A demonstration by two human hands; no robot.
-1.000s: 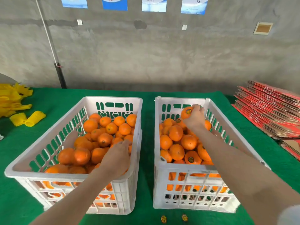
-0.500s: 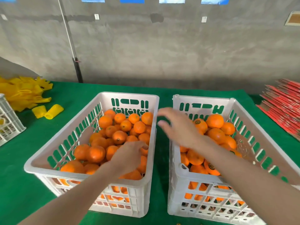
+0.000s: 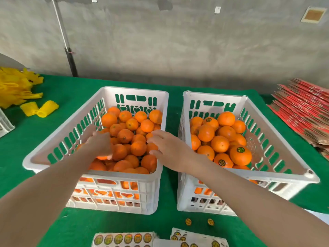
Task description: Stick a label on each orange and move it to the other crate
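Left hand (image 3: 99,145): It is inside the left crate (image 3: 53,145), low on the pile of oranges (image 3: 125,135). The fingers bend down over the fruit. It is blurry, so I cannot tell if it is grasping an orange or just lying on top.
Right hand (image 3: 169,150): It reaches across the right rim of the left crate. The fingers are spread and loose and hold nothing. The tips touch the oranges by that rim.
Left crate: It is white with holes in the sides and is full of oranges. I see no stickers on them.
Right crate (image 3: 213,94): It is white too and sits just beside the left crate. It holds a pile of oranges (image 3: 220,144). Some have a round dark label, like the big orange (image 3: 240,155) near the front.
Sticker sheets (image 3: 122,238): They lie on the green tabletop (image 3: 53,90), in front of the crates.
Loose stickers (image 3: 188,221): Two lie on the tabletop by the right crate.
Yellow foam nets (image 3: 40,108): They are far to the left.
Red cardboard stack (image 3: 302,107): It is far to the right.
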